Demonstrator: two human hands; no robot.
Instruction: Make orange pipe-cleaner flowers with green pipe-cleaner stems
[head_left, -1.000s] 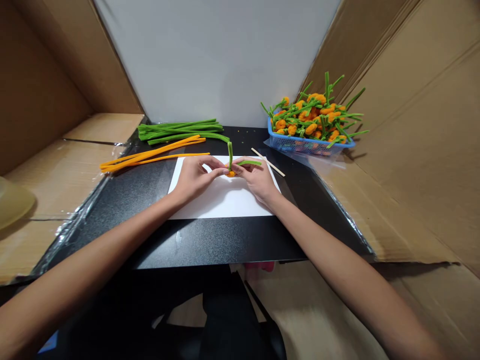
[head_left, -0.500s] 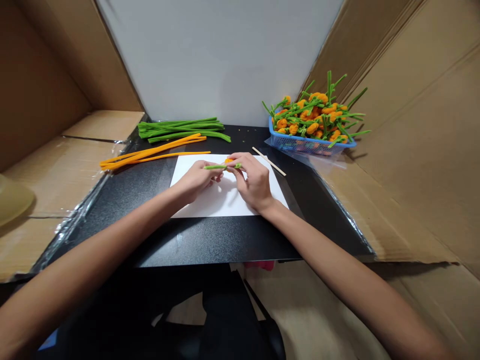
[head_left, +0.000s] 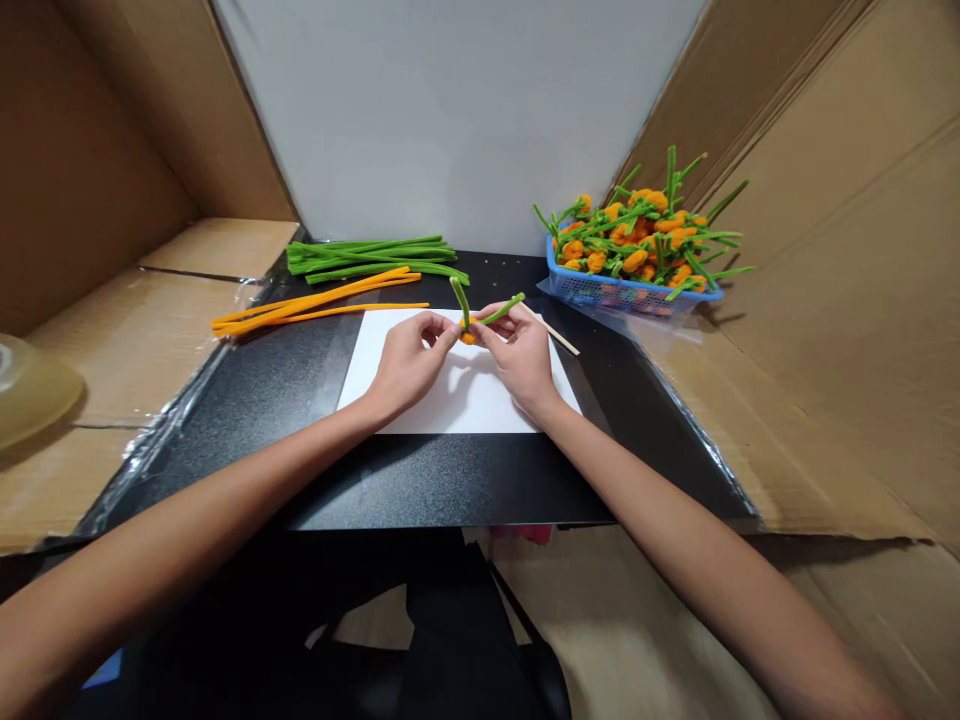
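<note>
Between my hands, above a white sheet of paper (head_left: 442, 405), is a small orange and green fuzzy piece (head_left: 468, 337). Two green stems stick out of it, one upright and one slanting up to the right. My left hand (head_left: 414, 362) pinches its left side with thumb and fingers. On the other side, my right hand (head_left: 523, 358) is closed on it, thumb against the orange part. A thin pale stick (head_left: 555, 332) lies just beyond my right hand, across the paper's right edge.
Green fuzzy stems (head_left: 375, 258) and orange ones (head_left: 315, 305) lie at the back left of the black table (head_left: 420, 490). A blue basket (head_left: 634, 289) heaped with orange and green pieces stands at the back right. A yellowish translucent object (head_left: 37, 395) sits far left.
The orange piece has turned; its green stems, earlier lying sideways between my hands, now point up and to the right. My left hand has rotated more upright. The view has shifted slightly.
</note>
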